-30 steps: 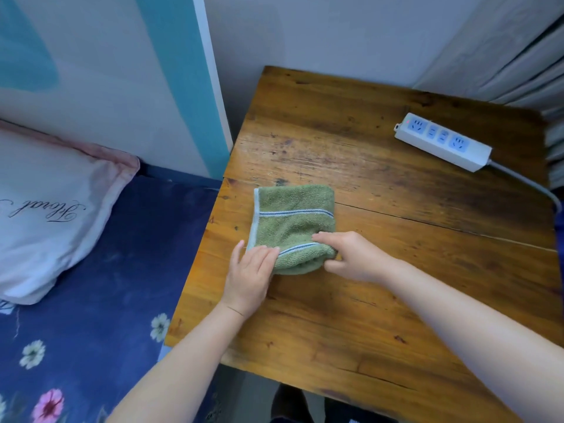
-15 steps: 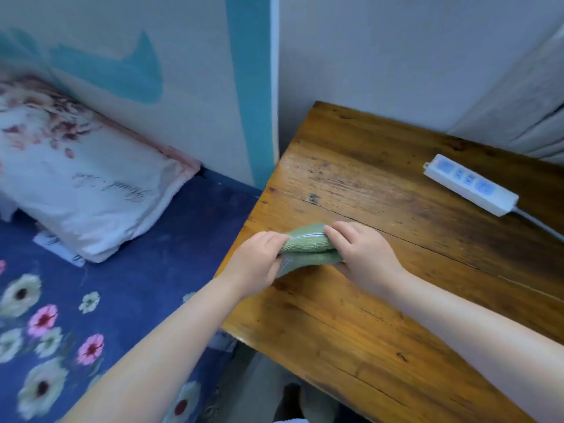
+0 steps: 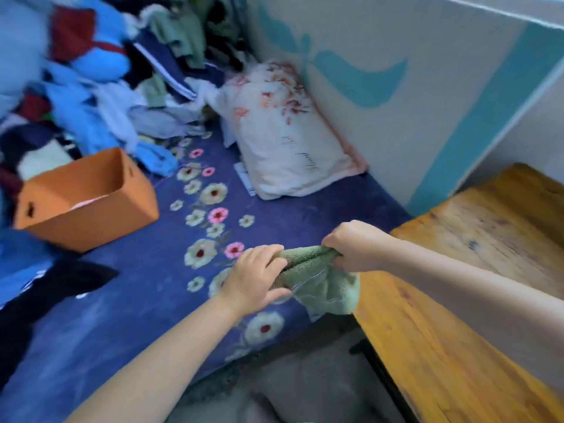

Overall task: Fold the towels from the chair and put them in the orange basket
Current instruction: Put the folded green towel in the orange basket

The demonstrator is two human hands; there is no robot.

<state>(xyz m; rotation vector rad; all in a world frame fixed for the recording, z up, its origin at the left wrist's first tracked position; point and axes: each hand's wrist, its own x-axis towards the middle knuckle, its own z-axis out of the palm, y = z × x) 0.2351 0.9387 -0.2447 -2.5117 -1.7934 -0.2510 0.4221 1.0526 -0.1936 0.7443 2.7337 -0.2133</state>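
Both hands, left hand and right hand, grip the folded green towel over the bed; next it likely needs carrying left into the orange basket

You are in a lived-in bedroom at home. A bed with a dark blue flowered cover fills your nine o'clock side, a flowered pillow leans on the painted wall at twelve, heaped clothes pile up at eleven, and a worn wooden table stands at three.
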